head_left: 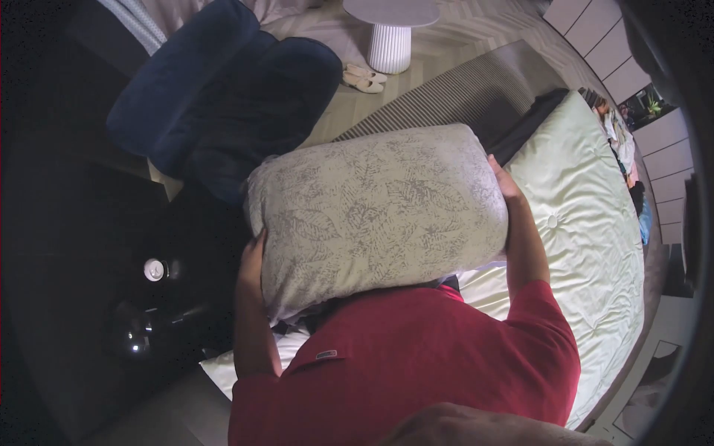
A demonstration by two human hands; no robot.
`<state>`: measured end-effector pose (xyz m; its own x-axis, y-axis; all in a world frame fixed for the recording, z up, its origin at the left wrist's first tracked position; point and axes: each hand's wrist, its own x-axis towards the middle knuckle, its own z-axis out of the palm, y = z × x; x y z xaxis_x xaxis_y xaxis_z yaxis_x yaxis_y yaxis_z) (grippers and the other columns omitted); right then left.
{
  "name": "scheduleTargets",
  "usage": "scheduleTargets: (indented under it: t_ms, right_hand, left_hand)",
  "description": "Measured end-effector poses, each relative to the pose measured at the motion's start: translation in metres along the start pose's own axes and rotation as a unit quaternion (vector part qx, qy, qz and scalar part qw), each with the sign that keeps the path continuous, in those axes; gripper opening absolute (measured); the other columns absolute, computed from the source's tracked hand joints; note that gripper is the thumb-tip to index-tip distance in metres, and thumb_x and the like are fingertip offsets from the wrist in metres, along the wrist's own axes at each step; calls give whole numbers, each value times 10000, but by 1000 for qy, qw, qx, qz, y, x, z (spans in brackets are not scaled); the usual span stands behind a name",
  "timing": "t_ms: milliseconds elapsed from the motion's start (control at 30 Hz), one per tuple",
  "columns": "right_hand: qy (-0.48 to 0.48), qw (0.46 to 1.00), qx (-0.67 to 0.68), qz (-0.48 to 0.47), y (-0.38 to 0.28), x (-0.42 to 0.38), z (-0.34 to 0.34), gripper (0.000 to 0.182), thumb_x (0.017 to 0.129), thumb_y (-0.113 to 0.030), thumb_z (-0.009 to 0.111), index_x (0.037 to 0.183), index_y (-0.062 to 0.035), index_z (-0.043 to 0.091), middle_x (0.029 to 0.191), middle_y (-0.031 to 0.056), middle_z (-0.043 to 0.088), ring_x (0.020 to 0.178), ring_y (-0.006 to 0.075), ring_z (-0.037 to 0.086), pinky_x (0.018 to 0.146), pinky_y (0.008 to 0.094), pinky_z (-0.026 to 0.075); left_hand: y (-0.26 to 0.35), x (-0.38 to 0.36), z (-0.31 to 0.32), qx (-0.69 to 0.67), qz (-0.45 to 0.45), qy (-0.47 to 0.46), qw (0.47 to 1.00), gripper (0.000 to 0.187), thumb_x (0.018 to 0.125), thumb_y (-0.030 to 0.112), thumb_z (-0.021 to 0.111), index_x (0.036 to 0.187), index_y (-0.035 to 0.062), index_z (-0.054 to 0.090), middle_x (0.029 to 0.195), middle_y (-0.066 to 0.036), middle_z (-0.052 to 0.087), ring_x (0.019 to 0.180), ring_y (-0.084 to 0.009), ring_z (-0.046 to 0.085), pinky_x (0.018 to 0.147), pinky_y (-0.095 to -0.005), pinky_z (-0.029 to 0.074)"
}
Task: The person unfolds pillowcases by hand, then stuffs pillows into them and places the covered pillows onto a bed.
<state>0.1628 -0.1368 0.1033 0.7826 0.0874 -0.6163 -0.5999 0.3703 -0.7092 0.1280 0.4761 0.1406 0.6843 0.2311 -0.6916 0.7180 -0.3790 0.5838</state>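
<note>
A plump pillow (pixel 372 212) in a pale case with a grey leaf pattern is held up in front of my body. My left hand (pixel 253 262) presses against its left end, the fingers partly hidden behind the case. On the opposite end, my right hand (pixel 505 178) grips the upper right side, its fingertips at the edge. Beneath and to the right of the pillow lies a pale green quilted cover (pixel 573 245) with a button and many wrinkles.
A dark blue armchair (pixel 223 97) stands beyond the pillow at the left. Behind are a round fluted side table (pixel 390 48), a pair of light shoes (pixel 363 78) and a ribbed mat (pixel 446 93). A dark glossy surface at the left bears a small white round object (pixel 154 270).
</note>
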Motion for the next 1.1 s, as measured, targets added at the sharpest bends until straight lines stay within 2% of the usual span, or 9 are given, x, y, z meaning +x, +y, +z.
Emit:
scheduleTargets:
  t_ms: [200,400,500,600,700,800,900,1033,1100]
  right_hand:
    - [94,988,32,-121,-18,-38,42,695,996,-571,548,1413,-15,545,1331,121,635,1235,218,576,1104,353,416]
    - [-57,967,211,-132,2,-21,49,709,1000,-555,524,1521,-81,447,1483,165,530,1363,309,500,1177,443,372]
    - [-77,960,233,-135,26,19,20,674,1020,-525,517,1506,-62,456,1486,158,527,1373,284,489,1198,423,351]
    - [-304,873,378,-52,41,93,-20,464,1063,-298,490,1446,-39,524,1412,144,602,1328,260,539,1231,424,317]
    - [143,969,147,-140,8,10,103,469,1097,-316,343,1461,-85,525,1465,109,567,1407,248,454,1252,409,249]
    - [-34,961,-63,-266,5,-13,133,592,1073,-375,398,1589,-100,303,1577,163,418,1413,362,427,1207,551,302]
    - [-113,981,153,-29,-2,102,28,844,953,-709,408,1600,-177,309,1636,127,315,1493,370,288,1229,533,226]
    - [-34,971,-133,-195,-32,143,51,525,1016,-426,480,1440,-118,518,1429,117,554,1332,295,481,1160,450,360]
    - [52,849,-404,-337,-54,147,99,353,1009,-253,585,1316,-82,618,1291,114,652,1213,245,581,1089,405,448]
  left_hand:
    - [21,-35,-3,-85,30,106,990,819,860,612,693,1416,28,550,1401,-168,588,1294,-316,551,1085,-415,404]
    - [44,-62,-29,-121,237,150,952,637,922,347,650,1436,-9,526,1406,-181,590,1327,-289,528,1152,-386,362]
    - [60,-67,-36,-80,278,193,938,643,829,471,710,1306,44,654,1205,-94,704,1124,-217,635,960,-361,484]
    - [71,-80,-26,-151,218,192,945,383,844,355,776,1131,102,764,1023,-21,745,943,-145,684,831,-315,537]
    - [34,-66,-31,-145,250,160,944,461,832,437,781,1183,139,751,1053,-5,737,983,-139,667,863,-319,505]
    - [3,-95,-27,-84,258,221,937,664,829,575,713,1305,114,676,1282,-107,688,1232,-255,617,1004,-360,456]
    - [-29,-114,-19,-147,271,238,921,684,837,499,769,1321,38,623,1262,-95,689,1203,-223,619,1014,-359,457]
    - [-64,-150,-17,-121,209,313,919,524,868,415,756,1230,50,657,1148,-68,723,1077,-169,641,931,-354,483]
    - [-66,-174,-30,-83,125,351,924,543,851,450,734,1234,72,658,1142,-97,734,1082,-186,660,918,-373,485]
